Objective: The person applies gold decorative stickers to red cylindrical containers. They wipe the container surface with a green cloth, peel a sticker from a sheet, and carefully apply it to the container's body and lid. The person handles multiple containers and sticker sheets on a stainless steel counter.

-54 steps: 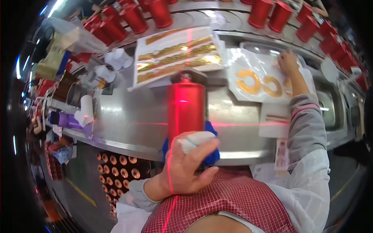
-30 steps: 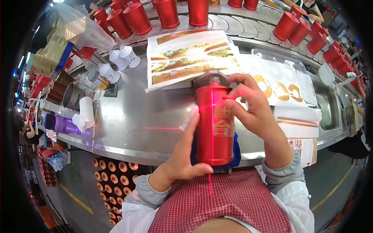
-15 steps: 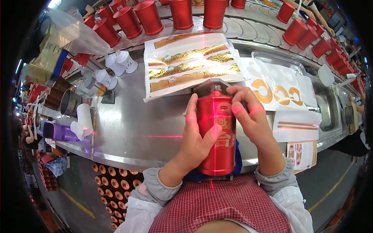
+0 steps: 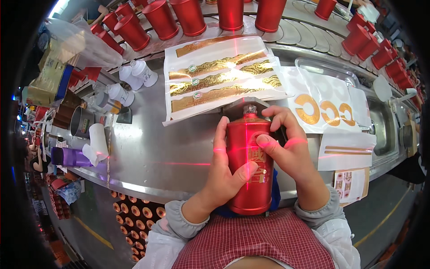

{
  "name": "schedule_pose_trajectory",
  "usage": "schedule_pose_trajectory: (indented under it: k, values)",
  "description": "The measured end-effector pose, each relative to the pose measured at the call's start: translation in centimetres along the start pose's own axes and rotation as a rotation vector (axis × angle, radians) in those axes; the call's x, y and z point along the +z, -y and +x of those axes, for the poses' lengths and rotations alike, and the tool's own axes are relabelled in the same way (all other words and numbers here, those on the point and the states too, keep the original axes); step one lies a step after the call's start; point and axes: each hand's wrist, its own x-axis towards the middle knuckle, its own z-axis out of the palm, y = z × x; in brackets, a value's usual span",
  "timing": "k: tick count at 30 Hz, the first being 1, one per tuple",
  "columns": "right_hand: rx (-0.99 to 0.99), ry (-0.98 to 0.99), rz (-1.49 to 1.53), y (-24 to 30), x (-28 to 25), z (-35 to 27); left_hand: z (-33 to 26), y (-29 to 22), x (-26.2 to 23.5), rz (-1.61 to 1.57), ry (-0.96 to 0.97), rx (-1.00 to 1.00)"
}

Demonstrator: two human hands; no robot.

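A red bottle point(image 4: 244, 193) with gold characters and a clear neck lies tilted before me, its base toward my checked apron. My left hand point(image 4: 228, 172) wraps its left side, thumb across the front. At the upper right, my right hand point(image 4: 286, 148) presses its thumb on the bottle near a small label, with the fingers curled round the shoulder. Red laser lines cross the bottle and both hands. Just beyond its neck is a sheet of gold label strips point(image 4: 215, 76). Right of that lies a white sheet with gold C-shaped stickers point(image 4: 330, 113).
Red bottles point(image 4: 190, 18) stand on a curved conveyor point(image 4: 291, 33) at the back. White bottles point(image 4: 144, 72), a grey pot point(image 4: 82, 122), a paper roll point(image 4: 98, 139) and a purple box point(image 4: 70, 157) are on the left. A sink point(image 4: 386, 134) is at the right, beside a sheet with thin gold strips point(image 4: 345, 151).
The bottle has turned a little and sits slightly lower in view. My right thumb has moved left onto its front, over the small label. The conveyor bottles have shifted right.
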Motion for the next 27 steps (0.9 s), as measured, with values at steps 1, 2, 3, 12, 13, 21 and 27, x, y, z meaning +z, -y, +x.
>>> schedule_pose_trajectory:
  k: [1,2,3,12,13,21,27]
  values:
    - [0.002,0.007,0.012,0.1,0.0,0.0,0.0,0.1,-0.1,-0.021,0.01,0.003]
    - [0.004,0.014,0.023,0.2,-0.1,-0.1,0.1,0.1,-0.3,-0.041,0.021,0.005]
    - [0.006,0.02,0.033,0.3,-0.1,-0.1,0.1,0.2,-0.4,-0.064,0.032,0.008]
    - [-0.014,-0.021,-0.019,-0.2,0.3,-0.1,0.3,-0.3,0.1,0.03,-0.012,-0.052]
    - [-0.005,-0.016,-0.026,0.0,0.3,-0.1,0.3,-0.3,0.1,0.034,-0.019,-0.045]
    - [0.14,0.004,0.162,-0.5,0.0,-0.1,1.4,0.0,-0.9,-0.165,-0.036,-0.229]
    - [0.197,0.101,0.206,-0.6,-0.5,-2.3,-0.1,0.4,-0.3,-0.041,-0.02,-0.059]
